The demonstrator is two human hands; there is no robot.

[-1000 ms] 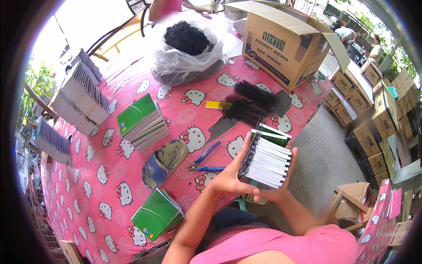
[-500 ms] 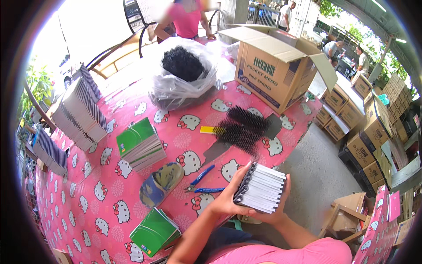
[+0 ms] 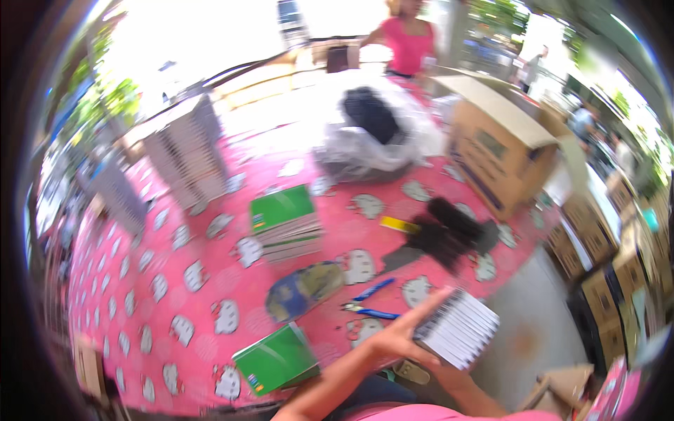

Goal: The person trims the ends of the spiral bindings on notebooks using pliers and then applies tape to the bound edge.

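Compared with half a second ago, the stack of white notebooks (image 3: 460,330) sits lower and further toward the table's right-hand edge, and the whole view is more blurred as the head swings. Both hands meet at that stack: the left hand (image 3: 393,340) lies flat against its near-left face with the fingers (image 3: 428,309) stretched out and pointing up along the spines, open rather than curled; the right hand is hidden beneath the stack, so how far it is closed cannot be told, though the forearm runs up to it from below. The stack's long axis runs from lower left to upper right, tilted, and its black spiral bindings face the left hand. Just left of the stack, on the pink patterned tablecloth (image 3: 175,295), lie blue-handled pliers (image 3: 368,302); beyond the stack lies a heap of black spiral coils (image 3: 446,235). Further beyond the stack, a clear plastic bag (image 3: 372,140) holds more black coils, and to its right an open cardboard box (image 3: 502,154) stands with its contents out of sight. Left of the stack, a green-covered notebook (image 3: 277,358) lies by the near edge and a pile of green-topped notebooks (image 3: 286,224) sits mid-table.
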